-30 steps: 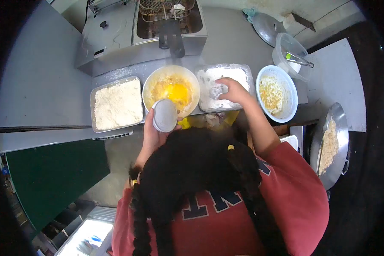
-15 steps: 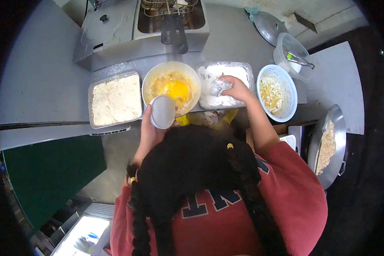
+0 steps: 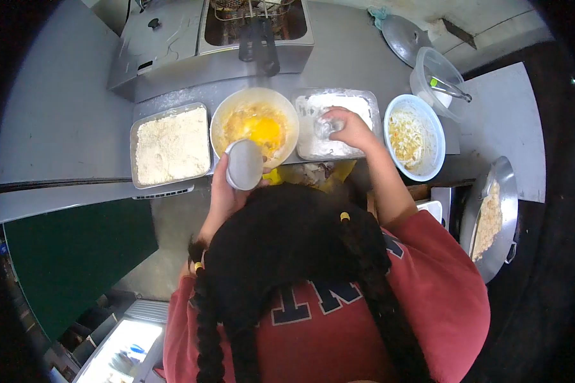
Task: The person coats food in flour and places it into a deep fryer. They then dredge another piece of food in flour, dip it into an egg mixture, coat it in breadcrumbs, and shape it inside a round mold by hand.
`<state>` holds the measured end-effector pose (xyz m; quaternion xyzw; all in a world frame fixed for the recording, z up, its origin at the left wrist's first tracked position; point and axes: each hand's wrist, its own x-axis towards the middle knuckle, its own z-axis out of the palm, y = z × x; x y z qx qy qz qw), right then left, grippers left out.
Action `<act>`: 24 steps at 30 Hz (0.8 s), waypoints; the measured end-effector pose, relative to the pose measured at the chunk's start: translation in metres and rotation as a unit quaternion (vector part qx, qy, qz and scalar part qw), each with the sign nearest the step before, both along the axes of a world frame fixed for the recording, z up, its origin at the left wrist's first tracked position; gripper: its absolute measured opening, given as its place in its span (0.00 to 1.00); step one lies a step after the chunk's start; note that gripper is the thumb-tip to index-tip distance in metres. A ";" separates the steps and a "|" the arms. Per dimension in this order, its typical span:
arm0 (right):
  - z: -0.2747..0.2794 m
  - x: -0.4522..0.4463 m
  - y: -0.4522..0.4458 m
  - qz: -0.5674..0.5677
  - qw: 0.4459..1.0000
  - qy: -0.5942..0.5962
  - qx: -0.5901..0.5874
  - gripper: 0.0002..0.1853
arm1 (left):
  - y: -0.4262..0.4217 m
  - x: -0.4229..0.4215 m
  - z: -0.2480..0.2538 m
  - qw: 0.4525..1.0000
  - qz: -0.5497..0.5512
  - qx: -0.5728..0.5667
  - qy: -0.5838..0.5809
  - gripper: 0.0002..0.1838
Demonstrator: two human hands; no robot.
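My left hand (image 3: pixel 222 193) is closed around a small round whitish container (image 3: pixel 244 166), tilted at the near rim of a cream bowl (image 3: pixel 217 131). Beaten egg with a bright yolk patch (image 3: pixel 263 129) lies in that bowl. Over a metal tray of white flour (image 3: pixel 354 102), my right hand (image 3: pixel 348 127) has its fingers curled around a small clear cup (image 3: pixel 326 128), which looks dusted with flour. Its exact shape is partly hidden by the fingers.
Left of the egg stands a tray of pale crumbs (image 3: pixel 172 150). On the right are a blue-white bowl with yellowish shreds (image 3: pixel 407 143), a clear tub (image 3: pixel 437 64) with tongs (image 3: pixel 450 90), and a wok (image 3: pixel 499 223) of crumbs. A fryer (image 3: pixel 287 54) stands behind.
My right hand has shifted slightly up and left within the flour tray, still around the clear cup. The container in my left hand has tilted a little.
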<state>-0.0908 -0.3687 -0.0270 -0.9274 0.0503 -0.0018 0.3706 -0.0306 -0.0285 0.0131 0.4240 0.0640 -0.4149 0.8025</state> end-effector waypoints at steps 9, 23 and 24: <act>-0.022 0.011 0.023 -0.059 0.990 0.050 -0.114 0.28 | -0.005 0.001 -0.005 0.999 -0.020 -0.039 0.000 0.35; -0.021 0.014 0.028 -0.025 0.990 0.054 -0.129 0.26 | -0.013 0.003 -0.006 0.999 -0.028 -0.031 -0.003 0.36; -0.025 0.016 0.027 -0.012 0.990 0.040 -0.136 0.24 | -0.014 0.003 -0.007 0.999 -0.033 -0.036 -0.010 0.36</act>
